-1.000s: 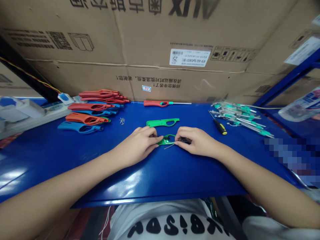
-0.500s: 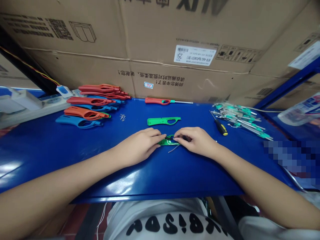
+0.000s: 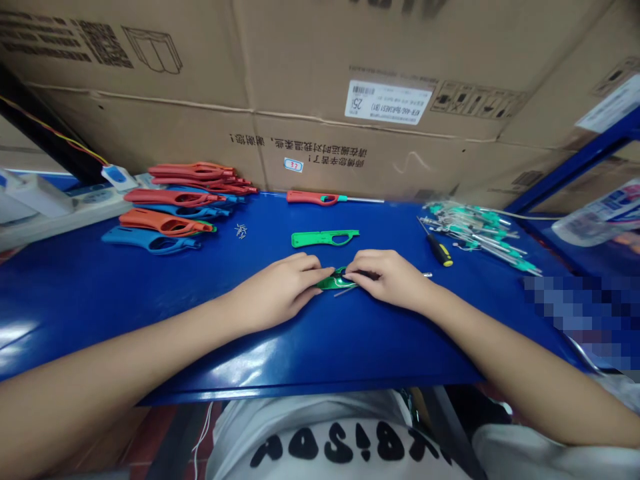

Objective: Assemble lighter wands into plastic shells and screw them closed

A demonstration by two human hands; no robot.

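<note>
My left hand (image 3: 285, 290) pinches the left end of a green lighter shell (image 3: 331, 283) low over the blue table. At its right part my right hand (image 3: 383, 279) has its fingertips pressed together on the shell's inner parts; what exactly they grip is too small to tell. A thin grey wire sticks out below the shell, and a metal tube end (image 3: 427, 275) shows beyond my right hand. Just behind lies a second green shell half (image 3: 325, 238). Farther back is a red lighter (image 3: 313, 198) with a metal tube.
Red, orange and blue shells (image 3: 165, 220) are piled at the left, beside small screws (image 3: 241, 231) and a power strip (image 3: 93, 200). At the right lie a screwdriver (image 3: 439, 250), metal tubes with teal parts (image 3: 480, 233) and a plastic bottle (image 3: 595, 217). Cardboard (image 3: 300, 87) stands behind.
The view has shifted slightly. The thin grey wire below the green shell now points less downward, and the metal tube end shows more to the right of my right hand.
</note>
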